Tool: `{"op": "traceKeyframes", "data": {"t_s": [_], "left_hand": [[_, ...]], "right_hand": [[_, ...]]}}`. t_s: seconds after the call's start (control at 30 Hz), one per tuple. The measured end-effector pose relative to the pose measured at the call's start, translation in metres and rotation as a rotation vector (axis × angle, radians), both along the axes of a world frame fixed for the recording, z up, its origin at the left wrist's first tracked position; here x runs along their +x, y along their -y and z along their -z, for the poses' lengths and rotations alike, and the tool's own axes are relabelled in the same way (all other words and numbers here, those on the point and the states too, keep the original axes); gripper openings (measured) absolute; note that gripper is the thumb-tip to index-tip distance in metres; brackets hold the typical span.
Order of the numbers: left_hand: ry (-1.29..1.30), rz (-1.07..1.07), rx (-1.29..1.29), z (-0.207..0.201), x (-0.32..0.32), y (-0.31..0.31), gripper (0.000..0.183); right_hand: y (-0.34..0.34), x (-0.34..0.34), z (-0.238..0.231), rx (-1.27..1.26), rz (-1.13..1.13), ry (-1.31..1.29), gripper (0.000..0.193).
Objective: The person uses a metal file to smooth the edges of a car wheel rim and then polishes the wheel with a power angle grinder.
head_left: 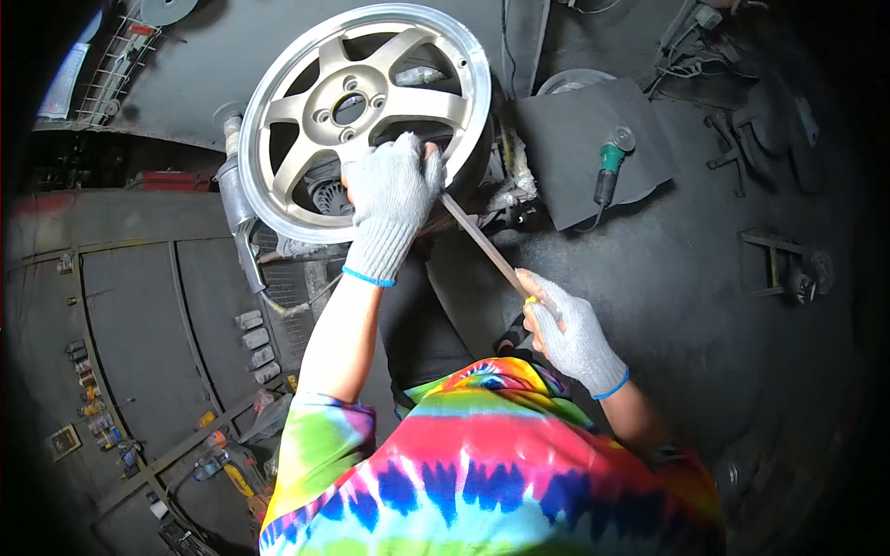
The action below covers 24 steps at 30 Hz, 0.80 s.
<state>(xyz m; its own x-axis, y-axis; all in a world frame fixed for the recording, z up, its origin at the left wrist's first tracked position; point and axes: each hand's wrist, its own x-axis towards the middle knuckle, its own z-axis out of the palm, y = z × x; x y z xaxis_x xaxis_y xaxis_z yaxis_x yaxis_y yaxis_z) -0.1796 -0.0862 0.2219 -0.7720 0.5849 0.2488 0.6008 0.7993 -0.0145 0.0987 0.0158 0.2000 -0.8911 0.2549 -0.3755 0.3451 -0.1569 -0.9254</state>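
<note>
In the head view, the wheel (326, 99) lies at the top, a little left of centre, its face turned to the camera; the spokes are pale gold and the outer rim is bright bare metal. The left hand (394, 176), in a pale knitted glove with a blue cuff edge, is on the wheel's lower right part, fingers bent and gripping it there. The right hand (570, 334), gloved alike, is closed around the near end of a long flat bar (482, 243), where a bit of yellow shows by the fingers. The bar slants up and left, and its far end reaches the rim just beside the left hand; whether it touches the metal I cannot tell.

Right of the wheel, well apart from both hands, a green grinder (609, 170) rests on a dark board (552, 139). A grey metal cylinder (236, 190) stands just beside the wheel's left edge. Farther left are a wire rack (116, 79) near the top, a red object (171, 181) below it, a row of pale containers (256, 338) and a cluster of small bottles (97, 422). The person's tie-dyed shirt (482, 463) fills the bottom, with dark trousers (417, 320) above it
</note>
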Motion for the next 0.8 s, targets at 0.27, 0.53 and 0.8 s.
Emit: {"op": "traceKeyframes", "data": {"t_s": [0.27, 0.53, 0.8], "left_hand": [[0.002, -0.09, 0.145, 0.004, -0.06, 0.009, 0.042], [-0.049, -0.075, 0.116, 0.011, -0.077, 0.008, 0.042], [0.086, -0.003, 0.387, -0.001, -0.086, 0.012, 0.056]], "right_hand": [[-0.001, -0.075, -0.007, -0.039, -0.016, -0.03, 0.037], [-0.007, -0.092, -0.012, 0.09, -0.063, -0.069, 0.037], [-0.018, -0.092, -0.011, 0.635, -0.009, -0.367, 0.036]]}}
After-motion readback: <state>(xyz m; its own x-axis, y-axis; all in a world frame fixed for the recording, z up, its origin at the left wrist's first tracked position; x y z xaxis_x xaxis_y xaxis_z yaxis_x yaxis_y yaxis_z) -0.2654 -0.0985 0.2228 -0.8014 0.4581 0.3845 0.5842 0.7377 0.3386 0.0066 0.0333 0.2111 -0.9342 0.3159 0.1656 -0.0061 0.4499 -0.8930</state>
